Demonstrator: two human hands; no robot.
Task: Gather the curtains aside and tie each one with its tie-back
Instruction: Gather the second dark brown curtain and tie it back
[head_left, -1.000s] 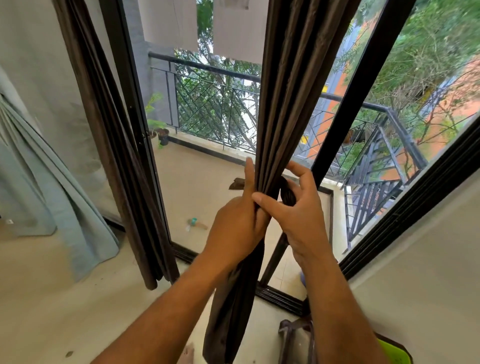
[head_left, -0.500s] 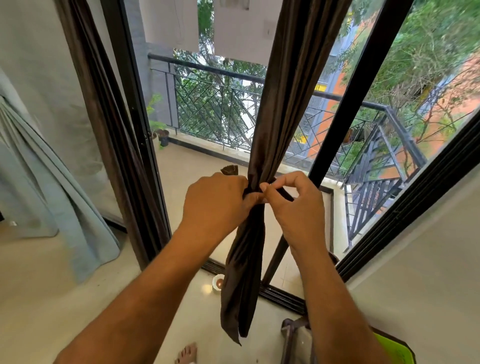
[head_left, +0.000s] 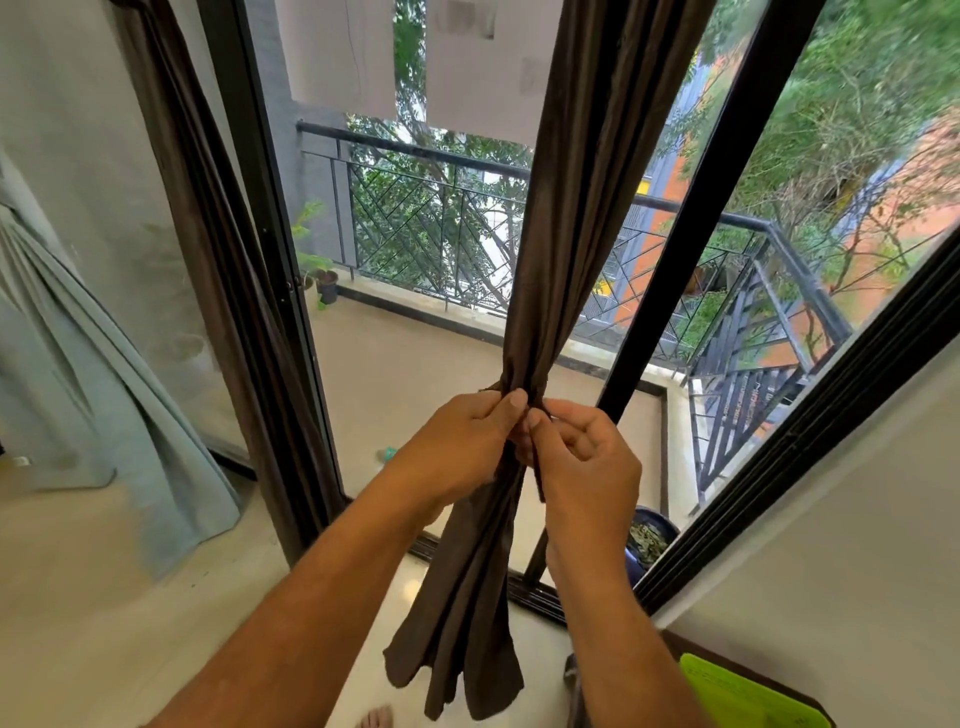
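A dark brown curtain (head_left: 576, 218) hangs in the middle of the window, bunched into a narrow bundle at hand height, its loose end (head_left: 462, 639) dangling below. A thin brown tie-back (head_left: 537, 475) wraps the bundle there, one end hanging down. My left hand (head_left: 457, 447) pinches the tie-back at the gathered spot with thumb and fingers. My right hand (head_left: 587, 462) pinches the other part of the tie-back, thumb tips nearly touching. A second brown curtain (head_left: 208, 249) hangs gathered along the left door frame.
A pale blue-grey curtain (head_left: 78, 395) drapes at the far left. Black window frame bars (head_left: 696, 218) cross behind the curtain. A dark pot (head_left: 649, 540) sits at the sill on the right, a green object (head_left: 743, 696) at the bottom right. My toes (head_left: 376, 719) show on the floor.
Both hands went from grasping the curtain bundle to pinching the tie-back close together. The curtain's lower end lifted and now hangs free above the floor.
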